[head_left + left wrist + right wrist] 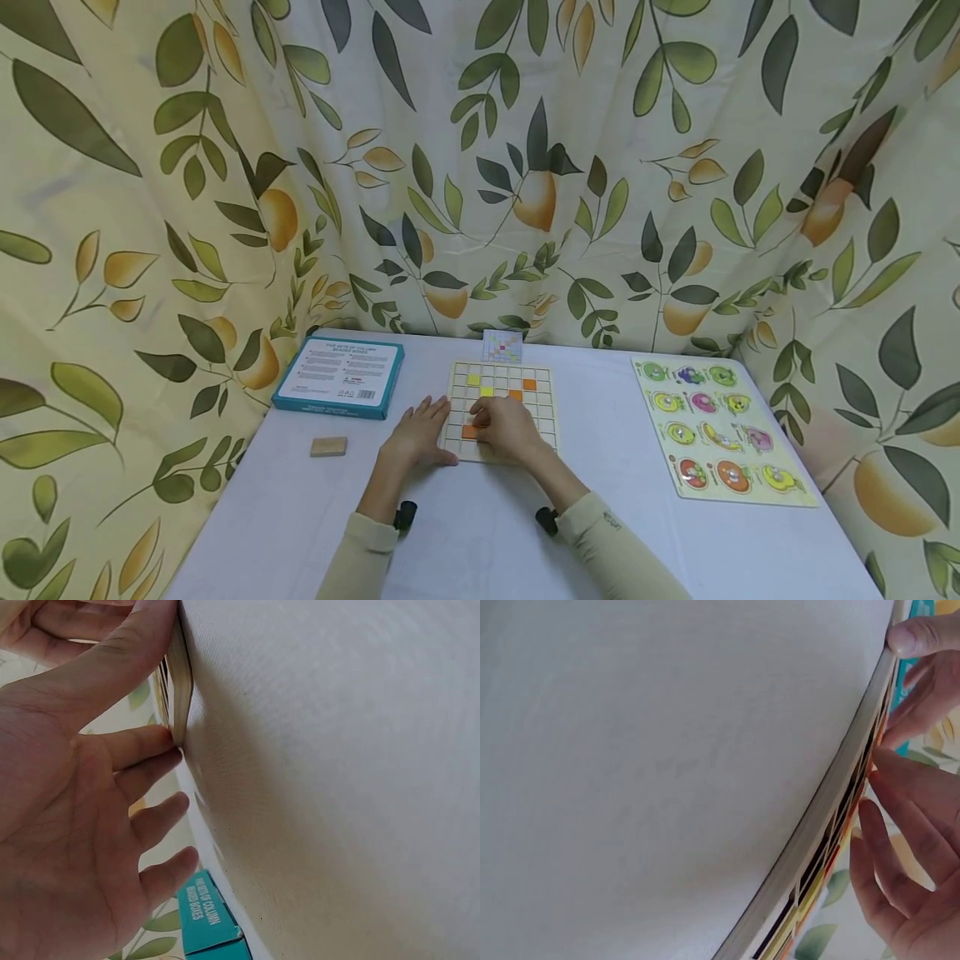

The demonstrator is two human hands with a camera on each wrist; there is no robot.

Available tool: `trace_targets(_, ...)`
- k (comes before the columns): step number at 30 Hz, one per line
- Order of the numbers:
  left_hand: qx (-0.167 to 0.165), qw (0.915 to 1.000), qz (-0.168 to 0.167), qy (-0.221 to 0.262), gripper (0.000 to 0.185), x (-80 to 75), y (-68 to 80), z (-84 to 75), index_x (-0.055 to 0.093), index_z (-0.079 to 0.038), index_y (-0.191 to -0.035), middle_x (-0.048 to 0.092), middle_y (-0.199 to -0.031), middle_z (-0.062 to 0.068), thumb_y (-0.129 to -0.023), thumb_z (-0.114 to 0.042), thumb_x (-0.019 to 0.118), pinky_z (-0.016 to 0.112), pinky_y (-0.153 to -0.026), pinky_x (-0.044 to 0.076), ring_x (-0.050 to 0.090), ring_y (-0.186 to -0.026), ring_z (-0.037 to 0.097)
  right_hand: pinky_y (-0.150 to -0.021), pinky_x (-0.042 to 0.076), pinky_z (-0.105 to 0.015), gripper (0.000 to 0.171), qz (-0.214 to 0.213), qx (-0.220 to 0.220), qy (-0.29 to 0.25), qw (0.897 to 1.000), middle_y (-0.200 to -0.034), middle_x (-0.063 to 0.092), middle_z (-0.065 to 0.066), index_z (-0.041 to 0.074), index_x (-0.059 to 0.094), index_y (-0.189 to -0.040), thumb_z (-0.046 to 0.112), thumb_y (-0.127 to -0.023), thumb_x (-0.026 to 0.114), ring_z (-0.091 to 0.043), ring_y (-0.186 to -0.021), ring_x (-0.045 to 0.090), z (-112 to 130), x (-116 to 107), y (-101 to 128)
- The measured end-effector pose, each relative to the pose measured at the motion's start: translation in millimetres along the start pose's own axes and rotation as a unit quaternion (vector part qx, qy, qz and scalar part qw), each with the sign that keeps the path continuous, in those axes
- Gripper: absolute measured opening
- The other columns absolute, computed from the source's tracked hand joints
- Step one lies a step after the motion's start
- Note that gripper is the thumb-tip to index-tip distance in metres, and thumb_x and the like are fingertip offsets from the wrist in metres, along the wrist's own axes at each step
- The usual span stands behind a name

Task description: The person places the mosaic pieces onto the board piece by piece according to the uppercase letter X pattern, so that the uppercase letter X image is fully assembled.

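Observation:
A gridded wooden board (458,453) lies on the white table, with yellow tiles (487,392) and orange tiles (530,385) in some squares. My left hand (416,433) rests at its near left corner. In the left wrist view the left thumb (124,649) lies along the board's edge, with the other fingers spread. Over the board's middle is my right hand (508,429), fingers curled down. Its fingertips pinch an orange tile (469,432) in the near left part of the grid. The right palm hides several squares.
Behind the board stands a small pattern card (502,347). At left are a teal and white box (339,375) and a small wooden block (328,447). A fruit picture board (723,429) lies at right. A leaf-print curtain (480,167) surrounds the table's back and sides.

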State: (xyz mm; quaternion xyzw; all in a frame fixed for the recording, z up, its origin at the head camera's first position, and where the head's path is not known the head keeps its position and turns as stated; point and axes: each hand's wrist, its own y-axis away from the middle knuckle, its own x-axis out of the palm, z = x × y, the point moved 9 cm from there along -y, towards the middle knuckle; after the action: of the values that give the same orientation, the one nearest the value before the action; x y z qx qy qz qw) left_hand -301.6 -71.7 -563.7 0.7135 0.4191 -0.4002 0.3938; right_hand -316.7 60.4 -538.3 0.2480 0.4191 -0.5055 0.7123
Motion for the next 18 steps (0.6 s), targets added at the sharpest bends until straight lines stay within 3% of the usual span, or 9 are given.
trace_targets(8, 0.004, 1.0, 0.004, -0.007, 0.104, 1.8, 0.7, 3.5, 0.03, -0.011, -0.154, 0.024, -0.161, 0.006, -0.072, -0.048, 0.083, 0.054, -0.12, 0.014, 0.013, -0.15, 0.031, -0.077, 0.054, -0.036, 0.033, -0.018, 0.018, 0.004, 1.0, -0.088, 0.074, 0.003, 0.012, 0.073, -0.107, 0.01, -0.075, 0.083, -0.012, -0.083, 0.067, -6, -14, 7)
trace_targets(18, -0.001, 1.0, 0.002, 0.004, 0.105, 5.2, 3.6, 13.3, 0.03, -0.012, -0.154, 0.024, -0.162, 0.004, -0.072, -0.047, 0.084, 0.053, -0.12, 0.014, 0.012, -0.15, 0.03, -0.074, 0.055, -0.037, 0.025, -0.064, 0.026, 0.005, 0.998, -0.089, 0.074, 0.003, 0.012, 0.074, -0.104, 0.023, -0.082, 0.079, -0.015, -0.085, 0.069, -23, -37, 14)
